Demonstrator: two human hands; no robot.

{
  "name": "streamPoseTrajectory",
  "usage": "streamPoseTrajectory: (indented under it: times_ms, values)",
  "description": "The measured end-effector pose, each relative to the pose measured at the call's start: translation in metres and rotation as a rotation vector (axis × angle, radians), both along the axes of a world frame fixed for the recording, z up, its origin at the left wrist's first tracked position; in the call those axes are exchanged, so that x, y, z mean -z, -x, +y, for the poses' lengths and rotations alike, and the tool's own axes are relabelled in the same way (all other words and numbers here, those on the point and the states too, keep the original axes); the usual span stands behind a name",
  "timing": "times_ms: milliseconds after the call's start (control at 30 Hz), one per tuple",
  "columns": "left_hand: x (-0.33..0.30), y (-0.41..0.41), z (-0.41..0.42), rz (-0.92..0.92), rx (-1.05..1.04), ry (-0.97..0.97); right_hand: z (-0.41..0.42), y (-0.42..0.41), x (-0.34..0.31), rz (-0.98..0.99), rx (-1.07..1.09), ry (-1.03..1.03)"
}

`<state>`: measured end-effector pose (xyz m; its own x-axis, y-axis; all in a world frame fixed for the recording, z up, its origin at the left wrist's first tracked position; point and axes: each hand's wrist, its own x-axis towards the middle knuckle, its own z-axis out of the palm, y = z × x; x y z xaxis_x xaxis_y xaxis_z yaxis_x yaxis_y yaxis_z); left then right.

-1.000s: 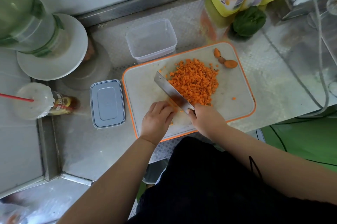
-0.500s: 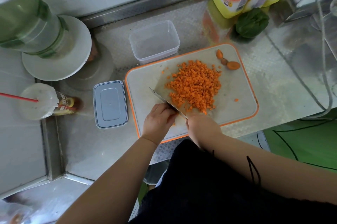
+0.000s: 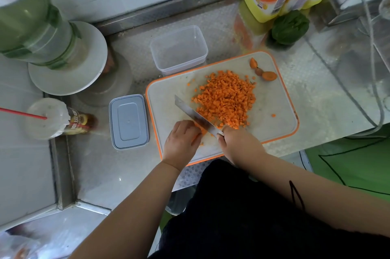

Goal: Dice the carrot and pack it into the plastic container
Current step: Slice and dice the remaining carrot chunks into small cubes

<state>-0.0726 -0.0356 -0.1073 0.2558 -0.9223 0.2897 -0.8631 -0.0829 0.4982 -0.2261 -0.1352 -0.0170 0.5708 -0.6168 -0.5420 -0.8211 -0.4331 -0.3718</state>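
- Most carrot lies diced in a pile (image 3: 225, 99) mid cutting board (image 3: 280, 109).
- Right hand (image 3: 236, 139) grips the knife (image 3: 195, 115); left hand (image 3: 182, 142), fingers curled, pins the last carrot piece (image 3: 200, 131).
- Plastic container (image 3: 179, 50) behind the board holds nothing yet.

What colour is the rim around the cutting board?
Orange. The cutting board has a pale centre with an orange rim, seen best in the head view.

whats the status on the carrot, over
Right hand grips knife; left hand holds last carrot bit. Dice piled on board. Container empty, unobstructed.
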Motion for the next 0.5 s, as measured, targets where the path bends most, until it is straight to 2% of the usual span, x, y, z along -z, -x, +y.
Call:
streamPoseTrajectory:
  times_ms: [333,500]
  values:
    - [0.011,0.0,0.0,0.018,-0.013,0.012,0.011,-0.011,0.018,0.122,-0.066,-0.027]
    - [0.012,0.0,0.0,0.01,-0.003,0.004,0.008,-0.013,0.024,0.063,0.003,-0.043]
